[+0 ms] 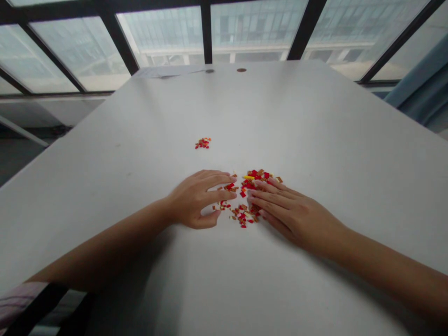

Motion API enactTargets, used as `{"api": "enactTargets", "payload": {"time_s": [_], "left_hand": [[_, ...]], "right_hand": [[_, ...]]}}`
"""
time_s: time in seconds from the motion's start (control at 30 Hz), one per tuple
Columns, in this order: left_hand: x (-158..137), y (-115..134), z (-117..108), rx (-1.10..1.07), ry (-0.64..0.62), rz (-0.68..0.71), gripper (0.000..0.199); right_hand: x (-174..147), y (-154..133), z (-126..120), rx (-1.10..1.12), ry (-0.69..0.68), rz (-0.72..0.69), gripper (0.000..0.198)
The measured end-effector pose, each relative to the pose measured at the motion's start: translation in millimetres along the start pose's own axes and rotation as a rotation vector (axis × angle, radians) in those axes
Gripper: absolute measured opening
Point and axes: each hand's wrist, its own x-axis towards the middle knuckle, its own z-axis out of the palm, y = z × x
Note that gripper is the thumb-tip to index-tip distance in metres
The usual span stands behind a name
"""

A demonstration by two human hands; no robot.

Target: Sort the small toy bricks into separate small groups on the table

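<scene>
Small flat red, brown and yellow pieces lie scattered on the white table between my two hands. My left hand rests at their left side, fingers spread over some of them, gripping nothing. From the right, my right hand lies nearly flat with its fingers stretched out over the thickest part of the pile, hiding some pieces. A longer yellow piece sits at the top of the pile, just beyond the right fingertips. Farther off, a small separate heap of red and brown pieces lies apart from both hands.
The white table reaches toward dark-framed windows. At its far edge are two round dark spots and what looks like paper at the left. A blue curtain hangs at the right.
</scene>
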Motion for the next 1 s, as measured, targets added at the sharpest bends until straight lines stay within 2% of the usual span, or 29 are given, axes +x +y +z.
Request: {"api": "enactTargets", "payload": {"time_s": [0.27, 0.5, 0.73, 1.0], "left_hand": [[3, 3, 1, -0.004, 0.047, 0.021, 0.033], [13, 19, 5, -0.03, 0.129, -0.203, 0.012], [19, 25, 8, -0.061, -0.004, -0.27, 0.01], [24, 32, 5, -0.13, -0.106, -0.45, 0.009]], "right_hand": [[2, -5, -3, -0.097, 0.046, -0.082, 0.03], [5, -3, 1, -0.055, 0.196, 0.004, 0.017], [5, 3, 9, 0.029, 0.272, 0.051, 0.014], [2, 6, 11, 0.036, 0.284, 0.055, 0.013]]}}
